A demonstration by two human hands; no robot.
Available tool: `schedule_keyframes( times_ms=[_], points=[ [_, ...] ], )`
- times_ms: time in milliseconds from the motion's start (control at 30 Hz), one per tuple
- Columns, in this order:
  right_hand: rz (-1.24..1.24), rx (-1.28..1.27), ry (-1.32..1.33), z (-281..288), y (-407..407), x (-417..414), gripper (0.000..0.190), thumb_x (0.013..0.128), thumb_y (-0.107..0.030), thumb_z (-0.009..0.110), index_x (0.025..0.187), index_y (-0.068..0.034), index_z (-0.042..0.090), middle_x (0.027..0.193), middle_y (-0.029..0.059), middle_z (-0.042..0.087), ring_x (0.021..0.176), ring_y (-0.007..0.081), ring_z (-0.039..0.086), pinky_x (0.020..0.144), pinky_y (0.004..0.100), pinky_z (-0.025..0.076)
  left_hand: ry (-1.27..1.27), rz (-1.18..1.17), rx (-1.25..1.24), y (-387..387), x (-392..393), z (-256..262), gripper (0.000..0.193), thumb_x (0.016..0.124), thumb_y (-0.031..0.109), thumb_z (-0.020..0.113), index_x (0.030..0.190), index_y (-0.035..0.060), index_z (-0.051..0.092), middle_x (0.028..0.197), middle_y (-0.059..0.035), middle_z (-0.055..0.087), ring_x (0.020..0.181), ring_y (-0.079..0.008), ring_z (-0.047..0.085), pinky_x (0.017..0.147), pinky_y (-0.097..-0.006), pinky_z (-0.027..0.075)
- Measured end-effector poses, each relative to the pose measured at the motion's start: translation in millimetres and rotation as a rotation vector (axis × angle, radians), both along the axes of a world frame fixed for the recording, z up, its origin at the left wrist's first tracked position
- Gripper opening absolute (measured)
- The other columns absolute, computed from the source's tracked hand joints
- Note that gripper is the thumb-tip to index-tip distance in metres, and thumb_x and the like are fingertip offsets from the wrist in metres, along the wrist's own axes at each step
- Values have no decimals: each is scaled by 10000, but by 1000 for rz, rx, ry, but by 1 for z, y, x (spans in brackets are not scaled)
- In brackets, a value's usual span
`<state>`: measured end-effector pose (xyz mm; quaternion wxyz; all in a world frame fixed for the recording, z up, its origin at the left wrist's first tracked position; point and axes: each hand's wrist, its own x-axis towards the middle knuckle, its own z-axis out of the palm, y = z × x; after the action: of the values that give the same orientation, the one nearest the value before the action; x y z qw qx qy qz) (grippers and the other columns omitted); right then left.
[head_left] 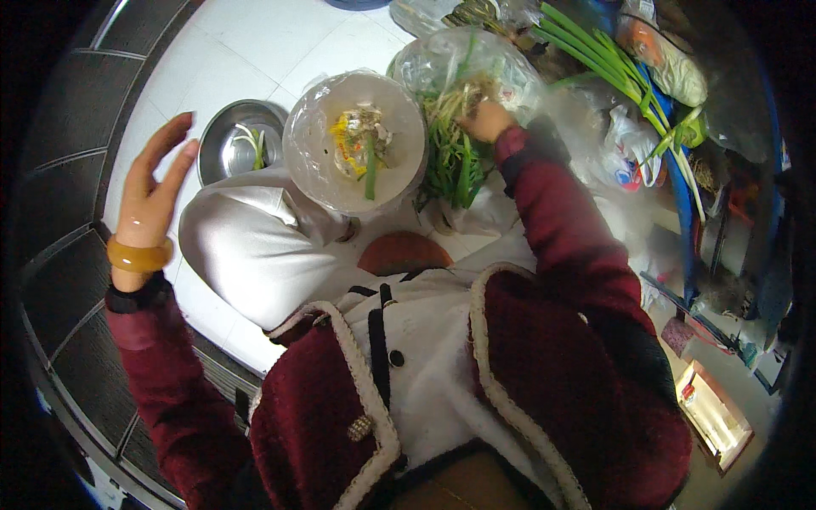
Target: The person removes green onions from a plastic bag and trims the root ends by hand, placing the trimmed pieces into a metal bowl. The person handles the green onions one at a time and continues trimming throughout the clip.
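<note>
My left hand (pixel 150 185) is raised at the left with its fingers apart and nothing in them, beside a steel bowl (pixel 213 137). In that bowl lies a small green onion (pixel 258 150) with white stalks. My right hand (pixel 491 121) is at the root end of a bunch of leafy greens (pixel 452 153) with pale stalks. Its fingertips are blurred among the roots, so their grip is unclear. Between the bowl and the greens stands a round bin lined with clear plastic (pixel 306 140), holding a crumpled yellow-and-white wrapper (pixel 347 140) and a green leaf piece (pixel 370 169).
A clear plastic bag (pixel 440 54) lies behind the greens. Long leeks (pixel 612 80) and a bagged vegetable (pixel 679 73) are at the upper right, near a white plastic bag (pixel 621 146). Dark panels (pixel 60 191) run along the left. My knees flank the bin.
</note>
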<state>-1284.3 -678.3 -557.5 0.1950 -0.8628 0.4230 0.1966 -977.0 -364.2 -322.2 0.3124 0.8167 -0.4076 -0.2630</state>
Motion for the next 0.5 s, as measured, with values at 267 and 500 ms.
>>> schedule_keyframes(
  times_ms=[267, 500],
  points=[
    [-81, 180, -157, 22, -15, -9, 387, 669, -403, 615, 708, -20, 641, 658, 132, 612, 630, 251, 588, 631, 352, 457, 81, -212, -52, -40, -107, -20, 384, 825, 262, 579, 1127, 28, 535, 1037, -164, 578, 935, -207, 564, 642, -277, 461],
    [-300, 522, -543, 106, -5, -18, 244, 794, -274, 568, 671, -65, 550, 580, -2, 556, 490, 64, 482, 425, 222, 357, 273, -284, -142, -46, -156, -78, 355, 811, 252, 587, 1052, -6, 550, 926, -168, 605, 798, -241, 576, 658, -304, 440]
  ],
)
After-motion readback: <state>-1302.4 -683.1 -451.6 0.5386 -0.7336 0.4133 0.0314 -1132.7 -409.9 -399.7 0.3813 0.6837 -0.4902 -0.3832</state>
